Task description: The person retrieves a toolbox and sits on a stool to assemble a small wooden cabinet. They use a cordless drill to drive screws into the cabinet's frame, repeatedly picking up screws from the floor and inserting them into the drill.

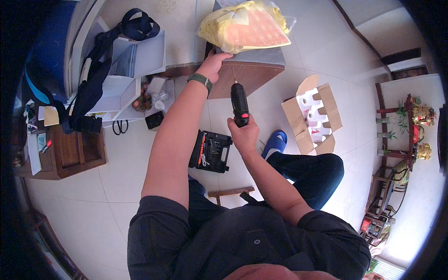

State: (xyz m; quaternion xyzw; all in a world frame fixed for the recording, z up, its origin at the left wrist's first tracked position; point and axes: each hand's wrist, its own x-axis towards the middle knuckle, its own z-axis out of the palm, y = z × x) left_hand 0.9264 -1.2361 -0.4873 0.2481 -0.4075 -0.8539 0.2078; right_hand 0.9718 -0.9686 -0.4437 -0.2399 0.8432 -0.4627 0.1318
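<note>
My right hand [245,133] is closed round the grip of a black cordless screwdriver [239,102] with a red button. Its thin bit points away from me, toward the brown wooden panel of a cabinet [252,74]; whether the tip touches the wood, I cannot tell. At the panel's upper left corner, my left hand [213,66] holds the edge, thumb stretched along the top and the other fingers largely hidden. Just beyond that hand, a clear plastic bag with yellow and pink contents [249,28] lies on the cabinet's grey top.
On the floor between my forearms lies an open black tool case [212,151] with bits. An open cardboard box [312,116] with white packing stands to the right, near my blue slipper [275,142]. White shelving [151,56] with dark straps and a wooden drawer unit [79,149] are at left.
</note>
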